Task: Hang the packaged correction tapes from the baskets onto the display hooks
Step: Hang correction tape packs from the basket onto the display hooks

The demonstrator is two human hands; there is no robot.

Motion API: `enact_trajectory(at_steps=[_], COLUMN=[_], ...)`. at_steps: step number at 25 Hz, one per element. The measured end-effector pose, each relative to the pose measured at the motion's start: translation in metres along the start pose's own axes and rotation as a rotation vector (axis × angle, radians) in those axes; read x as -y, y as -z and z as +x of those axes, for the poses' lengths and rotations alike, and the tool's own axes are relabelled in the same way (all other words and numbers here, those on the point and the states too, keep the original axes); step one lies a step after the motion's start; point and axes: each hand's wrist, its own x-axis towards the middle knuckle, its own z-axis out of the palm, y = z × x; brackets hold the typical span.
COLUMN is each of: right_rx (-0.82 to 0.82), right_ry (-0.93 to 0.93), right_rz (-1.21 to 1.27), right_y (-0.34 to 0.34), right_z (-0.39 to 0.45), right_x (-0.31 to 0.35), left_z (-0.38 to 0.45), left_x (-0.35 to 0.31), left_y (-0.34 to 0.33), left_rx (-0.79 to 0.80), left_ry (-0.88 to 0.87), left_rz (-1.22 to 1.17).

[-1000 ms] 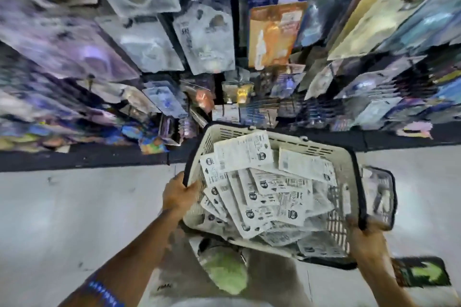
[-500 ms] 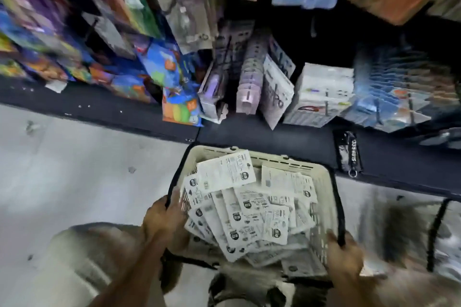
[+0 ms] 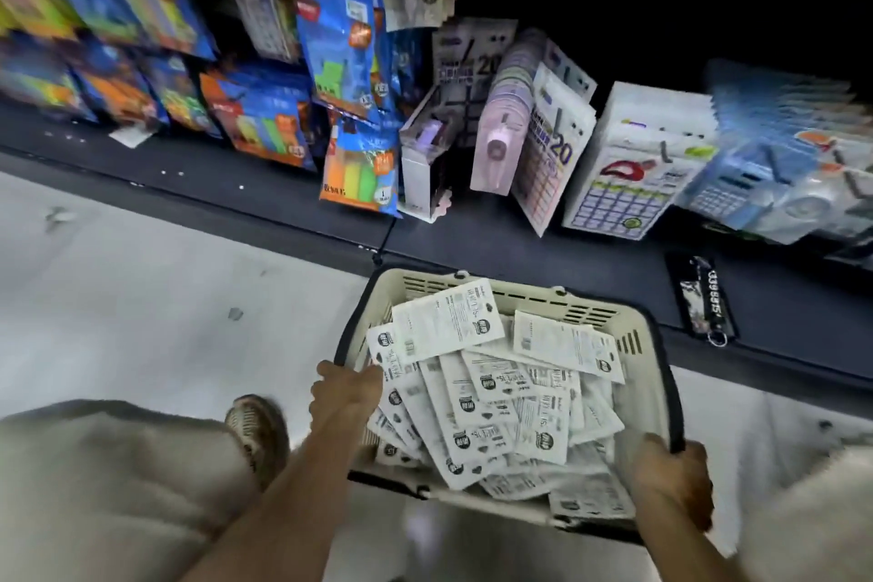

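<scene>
Between hands: basket (image 3: 633,340) of tape packs (image 3: 491,397); left hand (image 3: 347,392), right hand (image 3: 671,477) grip rim.

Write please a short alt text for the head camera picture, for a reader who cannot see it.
A person's left hand and right hand grip the rim of a cream basket full of white packaged correction tapes, held low before a dark shelf of hanging stationery packs.

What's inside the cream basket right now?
The basket holds a loose heap of white packaged correction tapes, mostly printed backs up. The heap covers the basket floor and whatever lies beneath.
</scene>
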Motion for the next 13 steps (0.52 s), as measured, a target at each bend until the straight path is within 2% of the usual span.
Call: enact_trajectory(at_steps=[2,3,6,8,10,13], right_rx=[-0.011,-0.012,0.041,0.292,0.564,0.613], right_ry=[0.07,0.203,0.878,1.165,1.195,1.189], right_rz=[-0.001,-0.04,-0.296,-0.525,-0.793,-1.058], right_y=[0.003,0.009,0.013,-0.002,-0.021,-0.053], right_z=[-0.011,-0.024,-0.063,-0.076,-0.076,-0.061], right_x=[0.013,0.021,0.048,0.057,0.048,0.043], left_z=[-0.02,-0.037,-0.059,-0.052,-0.048,-0.025], left_x=[0.0,0.005,0.038,0.059,0.06,0.029], left_y=[0.003,0.008,0.026,0.03,0.017,-0.017], left_rx=[-0.022,-0.025,-0.13,-0.175,-0.144,-0.053], left_ry=[-0.09,-0.168,-0.402,-0.48,-0.568,-0.705], left_rz=[-0.014,0.044,0.3,0.36,0.375,0.432])
